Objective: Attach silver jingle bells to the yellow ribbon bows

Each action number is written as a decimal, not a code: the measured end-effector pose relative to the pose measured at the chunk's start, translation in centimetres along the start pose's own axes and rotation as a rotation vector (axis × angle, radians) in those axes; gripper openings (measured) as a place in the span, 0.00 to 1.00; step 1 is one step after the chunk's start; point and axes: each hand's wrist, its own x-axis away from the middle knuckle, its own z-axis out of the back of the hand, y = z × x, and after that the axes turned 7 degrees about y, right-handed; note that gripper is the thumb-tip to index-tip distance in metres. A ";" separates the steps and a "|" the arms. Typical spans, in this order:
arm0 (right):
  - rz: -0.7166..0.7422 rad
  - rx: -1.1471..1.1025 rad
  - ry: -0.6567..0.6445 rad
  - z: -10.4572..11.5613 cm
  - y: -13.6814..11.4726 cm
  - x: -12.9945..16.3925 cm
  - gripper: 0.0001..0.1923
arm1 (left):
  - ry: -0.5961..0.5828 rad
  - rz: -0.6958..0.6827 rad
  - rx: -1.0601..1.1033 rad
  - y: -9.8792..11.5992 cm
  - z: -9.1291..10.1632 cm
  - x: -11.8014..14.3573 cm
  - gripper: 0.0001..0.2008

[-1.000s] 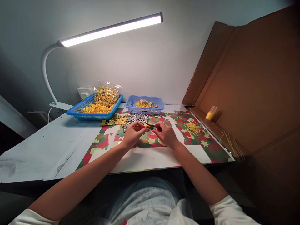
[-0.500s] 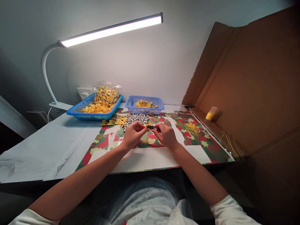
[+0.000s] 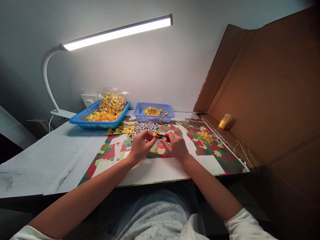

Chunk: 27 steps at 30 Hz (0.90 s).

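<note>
My left hand (image 3: 142, 145) pinches a small yellow ribbon piece (image 3: 156, 133) between thumb and fingertips, over the middle of the table. Facing it, my right hand (image 3: 175, 146) is closed on a small dark, pointed tool (image 3: 159, 136) whose exact kind I cannot make out. The tool's tip meets the yellow piece, and my fingers hide part of both. Just beyond my left hand lies a pile of shiny silver balls, perhaps bells (image 3: 145, 128). Left of that pile are loose yellow ribbon bows (image 3: 127, 130), some with thin stems.
A blue basket (image 3: 95, 126) heaped with yellow bows stands back left. Behind the pile sits a smaller blue basket (image 3: 153, 118). Yellow wire-like strands (image 3: 205, 137) lie at right, near a small yellow-filled bottle (image 3: 224, 122). Cardboard (image 3: 270, 76) walls the right; a lamp (image 3: 117, 32) hangs above.
Both hands stay together at nearly the same spot. The dark tool and yellow piece show a little more between my fingers. The view has shifted slightly.
</note>
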 end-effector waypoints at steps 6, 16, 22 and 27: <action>-0.004 0.002 0.011 0.0 -0.2 0.0 0.09 | 0.017 -0.054 -0.067 0.2 0.0 0.1 0.07; -0.047 0.007 -0.007 0.2 -0.3 0.0 0.08 | 0.026 -0.102 -0.130 0.0 0.1 0.0 0.07; -0.098 -0.033 -0.001 0.2 -0.3 0.1 0.09 | 0.025 -0.080 -0.127 0.2 0.1 0.0 0.07; -0.098 -0.013 -0.024 0.2 -0.3 0.1 0.08 | 0.021 -0.078 -0.125 0.1 0.1 0.0 0.07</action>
